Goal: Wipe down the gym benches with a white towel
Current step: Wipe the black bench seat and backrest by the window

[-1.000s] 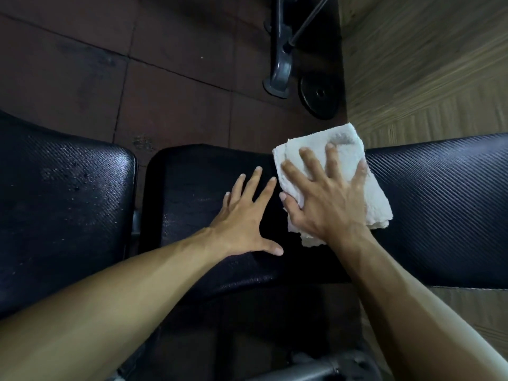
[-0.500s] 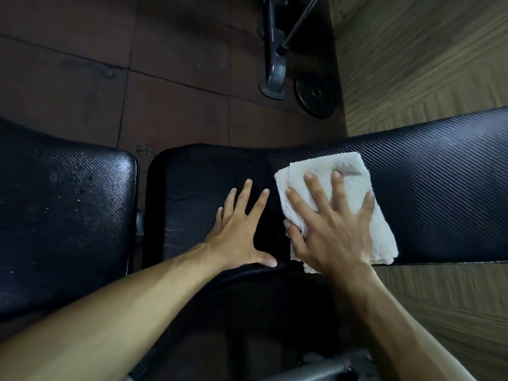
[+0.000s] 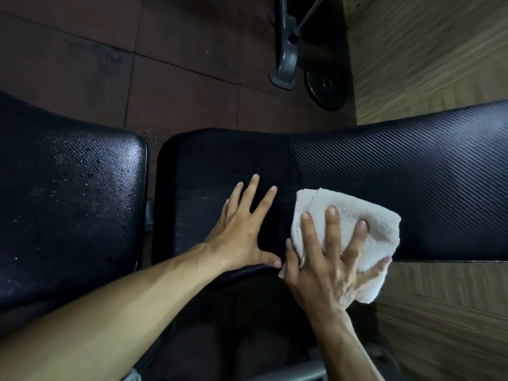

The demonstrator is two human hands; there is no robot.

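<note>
A folded white terry towel (image 3: 354, 215) lies at the lower right of centre in the frame, on the near edge of a long black bench pad with a diagonal woven texture (image 3: 412, 174); its lower corner hangs over that edge. The right hand (image 3: 327, 259) presses down on the towel with fingers spread wide and mostly straight, the little finger curving round the towel's near side. Just left of it, the left hand (image 3: 242, 232) rests flat on the same pad, fingers straight and splayed, holding nothing, its thumb tip close to the right hand's thumb. At the left of the frame a second black padded seat (image 3: 68, 193) is speckled with droplets. In the upper centre, on dark brown floor tiles (image 3: 178, 45), stand a grey metal machine foot (image 3: 286, 64) and, beside it, a black round weight plate (image 3: 327, 88).
</note>
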